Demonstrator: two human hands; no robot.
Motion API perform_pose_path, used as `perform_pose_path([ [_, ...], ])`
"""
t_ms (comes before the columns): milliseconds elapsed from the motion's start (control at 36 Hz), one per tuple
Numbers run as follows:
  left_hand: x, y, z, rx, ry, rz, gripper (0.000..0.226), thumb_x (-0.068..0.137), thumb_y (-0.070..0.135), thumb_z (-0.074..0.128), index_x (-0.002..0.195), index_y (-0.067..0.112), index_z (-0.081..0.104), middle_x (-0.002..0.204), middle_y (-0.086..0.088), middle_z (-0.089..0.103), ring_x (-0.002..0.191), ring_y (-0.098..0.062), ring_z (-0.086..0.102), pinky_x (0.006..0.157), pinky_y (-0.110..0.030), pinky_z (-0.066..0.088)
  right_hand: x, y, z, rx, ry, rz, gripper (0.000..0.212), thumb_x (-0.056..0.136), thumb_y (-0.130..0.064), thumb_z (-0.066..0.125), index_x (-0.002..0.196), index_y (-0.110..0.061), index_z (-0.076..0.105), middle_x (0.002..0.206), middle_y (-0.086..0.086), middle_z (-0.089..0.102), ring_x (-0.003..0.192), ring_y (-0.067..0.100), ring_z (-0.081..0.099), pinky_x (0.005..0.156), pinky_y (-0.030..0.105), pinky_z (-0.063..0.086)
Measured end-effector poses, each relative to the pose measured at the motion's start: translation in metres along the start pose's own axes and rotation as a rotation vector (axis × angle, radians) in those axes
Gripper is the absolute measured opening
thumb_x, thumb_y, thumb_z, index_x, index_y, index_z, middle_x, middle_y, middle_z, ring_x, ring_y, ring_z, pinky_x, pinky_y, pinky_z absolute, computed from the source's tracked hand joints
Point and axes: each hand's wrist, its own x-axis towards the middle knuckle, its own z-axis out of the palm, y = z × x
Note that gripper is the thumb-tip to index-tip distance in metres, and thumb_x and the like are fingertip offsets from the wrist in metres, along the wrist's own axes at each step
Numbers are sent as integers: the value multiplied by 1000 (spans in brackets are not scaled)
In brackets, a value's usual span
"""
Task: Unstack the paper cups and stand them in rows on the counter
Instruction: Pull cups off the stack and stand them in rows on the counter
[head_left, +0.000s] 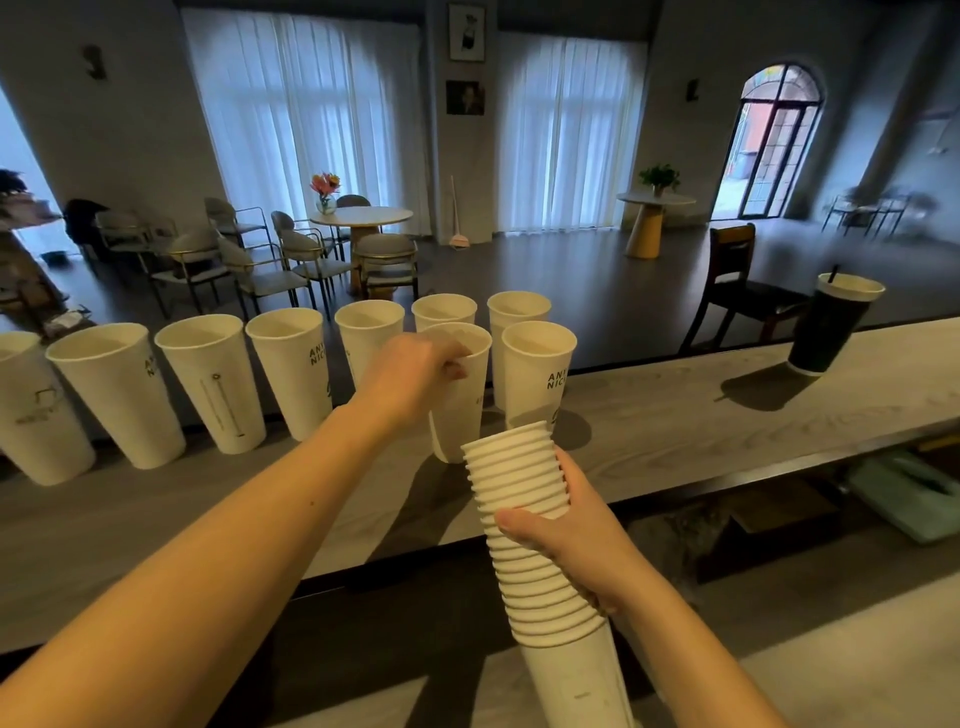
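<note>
Two hands busy: left hand (415, 371) pinching rim of tall white paper cup (462, 410) near far edge of grey wood-grain counter (675, 415); right hand (566, 530) gripping nested white paper cup stack (519, 488).

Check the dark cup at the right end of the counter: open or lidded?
Lidded, it seems: the dark cup stands mouth-up on the counter with a pale flat top inside its rim and a black straw poking through. Contents cannot be told.
</note>
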Motion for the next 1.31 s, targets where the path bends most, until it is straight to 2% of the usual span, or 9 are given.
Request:
perform_pose_path([
  [111,-6,13,-19,-82,90,-38,54,91,22,65,142,20,47,142,-8,54,129,-27,50,105,-43,44,3,-2,4,5,-12,-5,73,77,-22,86,135,-42,46,119,-11,70,104,0,68,77,19,54],
  [222,-32,33,-40,-300,220,-9,38,97,28,55,133,21,53,123,3,65,115,-12,58,96,-32,49,3,-6,9,13,-34,-24,64,79,-19,84,125,-46,49,115,-13,71,102,-1,68,75,17,54],
  [361,-63,40,-61,-543,-389,-65,31,103,33,37,121,26,61,115,4,68,107,-8,61,95,-28,49,8,-13,26,-17,-56,-49,68,78,-24,85,131,-44,49,119,-13,70,107,2,67,82,23,54],
  [444,-74,32,-67,-565,-482,-91,33,100,42,37,110,27,64,107,3,68,100,-10,62,91,-29,48,14,-18,39,-59,-79,-34,79,75,-32,86,140,-42,43,123,-12,67,109,3,65,90,29,54],
  [611,-89,14,-82,-509,-409,-155,22,99,27,53,85,36,67,73,21,65,73,4,58,70,-15,41,18,-29,64,-118,-125,-58,84,73,-34,87,142,-42,40,124,-14,65,109,-1,63,91,26,52],
  [806,-98,-10,-106,-653,-184,-374,7,85,21,73,89,25,75,85,6,76,81,-6,69,76,-25,51,19,-28,81,-165,-156,-69,87,66,-41,89,135,-53,38,125,-19,63,112,-5,60,97,29,50],
  [972,-86,-24,-145,-376,245,-345,15,91,26,64,106,23,65,98,11,64,88,-3,60,71,-17,45,15,-27,73,-142,-114,-22,78,72,-32,88,130,-51,40,120,-19,63,107,-4,61,89,22,49],
  [1139,-65,-32,-101,-46,57,-234,6,94,24,60,90,28,58,93,4,61,90,-19,63,71,-30,49,10,-29,70,-117,-70,15,79,74,-28,87,131,-48,37,115,-21,62,101,-6,61,71,13,44],
  [1306,-58,-30,-63,39,-35,-131,11,92,20,61,102,16,64,102,-4,67,94,-21,64,71,-30,49,7,-25,60,-83,-51,16,76,71,-31,88,133,-44,46,113,-16,70,102,-1,67,84,25,52],
])
